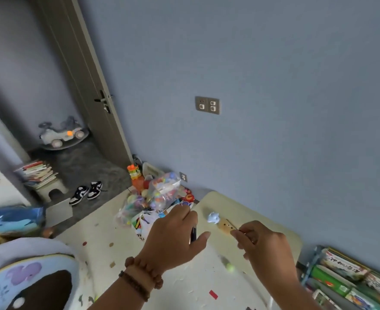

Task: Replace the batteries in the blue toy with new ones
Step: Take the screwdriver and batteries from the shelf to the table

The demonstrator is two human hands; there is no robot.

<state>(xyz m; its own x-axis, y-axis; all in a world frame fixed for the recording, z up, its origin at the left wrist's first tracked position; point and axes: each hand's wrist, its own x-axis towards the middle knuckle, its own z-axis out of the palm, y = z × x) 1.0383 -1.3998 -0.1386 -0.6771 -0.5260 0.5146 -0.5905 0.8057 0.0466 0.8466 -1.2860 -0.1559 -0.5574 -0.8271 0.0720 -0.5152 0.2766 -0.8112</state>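
A: Where's the blue toy [213,218]?
B: Far side of the cream table [263,220], just beyond and between both hands; axis unreadable.
A: Hands?
B: The left hand [173,236] grips a dark tool [193,236]; the right hand [269,245] pinches a thin rod [233,224], tip nearest the toy.

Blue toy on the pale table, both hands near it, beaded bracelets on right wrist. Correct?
No. The head view shows the beaded bracelets on the left wrist, not the right. The blue toy is on the pale table, left hand and right hand near it.
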